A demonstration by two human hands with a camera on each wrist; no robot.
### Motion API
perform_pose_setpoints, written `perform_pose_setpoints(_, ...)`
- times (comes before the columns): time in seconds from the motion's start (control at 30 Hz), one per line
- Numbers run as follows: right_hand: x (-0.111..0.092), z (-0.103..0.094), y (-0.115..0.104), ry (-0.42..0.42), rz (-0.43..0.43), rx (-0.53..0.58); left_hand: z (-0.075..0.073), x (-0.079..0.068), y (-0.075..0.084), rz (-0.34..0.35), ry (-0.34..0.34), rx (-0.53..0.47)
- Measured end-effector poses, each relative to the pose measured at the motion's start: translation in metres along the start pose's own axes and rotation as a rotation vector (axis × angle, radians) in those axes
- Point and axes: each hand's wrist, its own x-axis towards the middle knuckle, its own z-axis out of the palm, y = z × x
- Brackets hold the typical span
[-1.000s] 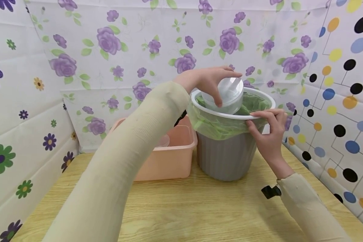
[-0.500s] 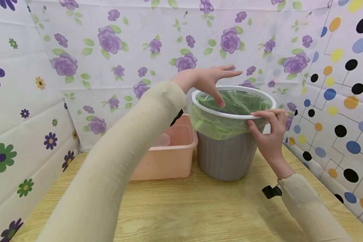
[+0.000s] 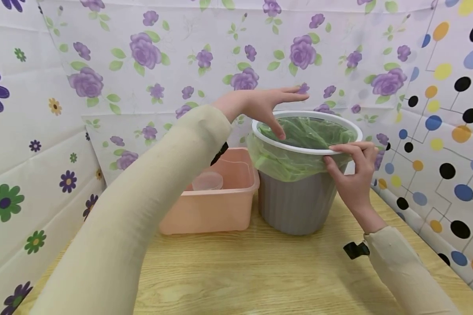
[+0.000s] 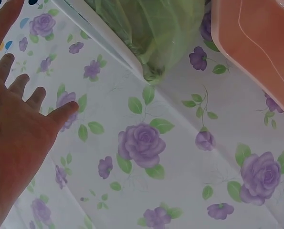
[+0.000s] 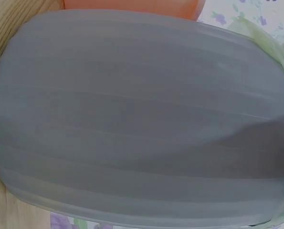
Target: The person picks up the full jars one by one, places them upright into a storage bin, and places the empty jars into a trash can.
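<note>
A ribbed grey trash can (image 3: 295,205) stands on the table with a green plastic bag (image 3: 284,168) lining it, folded over outside under a white rim ring (image 3: 295,149). My right hand (image 3: 354,170) pinches the ring at the near right, fingers on top and thumb below. With fingers spread, my left hand (image 3: 260,107) hovers at the left side of the can's mouth and holds nothing. The left wrist view also shows that hand (image 4: 22,124) spread out. The can's ribbed wall (image 5: 132,114) fills the right wrist view. The can's bottom inside is hidden.
A pink plastic basin (image 3: 209,214) sits left of the can, partly behind my left sleeve. Inside it lies a clear round plastic container (image 3: 207,180). The wooden table (image 3: 236,271) extends toward me, and patterned cloth (image 3: 205,26) hangs behind and at both sides.
My left hand has let go of a clear round plastic container, which has dropped out of sight into the lined can. That hand then moved slightly left. My right hand stays at the rim.
</note>
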Motion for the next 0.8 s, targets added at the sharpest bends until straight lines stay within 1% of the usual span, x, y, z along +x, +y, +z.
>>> perform_pose_setpoints(0.13,0.002,0.0,-0.016,-0.008,0.012,0.026,0.004,-0.009,-0.008,0.009,0.011,-0.031)
perform_pose_setpoints(0.27,0.005,-0.001,-0.03,-0.029,0.031,0.033,0.012,-0.023,-0.016,0.007,0.017,-0.041)
perform_pose_setpoints(0.33,0.005,-0.003,-0.029,-0.033,0.039,0.01,0.018,-0.03,-0.017,0.019,0.021,-0.045)
perform_pose_setpoints(0.47,0.001,-0.01,-0.016,-0.03,0.032,-0.069,0.033,-0.041,-0.015,0.073,0.049,-0.07)
perform_pose_setpoints(0.53,-0.001,-0.013,-0.011,-0.035,0.015,-0.107,0.043,-0.048,-0.014,0.111,0.079,-0.072)
perform_pose_setpoints(0.63,0.001,-0.016,-0.012,-0.055,-0.017,-0.163,0.059,-0.06,-0.013,0.139,0.129,-0.05)
perform_pose_setpoints(0.7,0.003,-0.017,-0.015,-0.074,-0.031,-0.205,0.07,-0.067,-0.013,0.148,0.178,-0.023)
perform_pose_setpoints(0.8,0.005,-0.019,-0.023,-0.119,-0.034,-0.271,0.084,-0.079,-0.014,0.131,0.26,0.0)
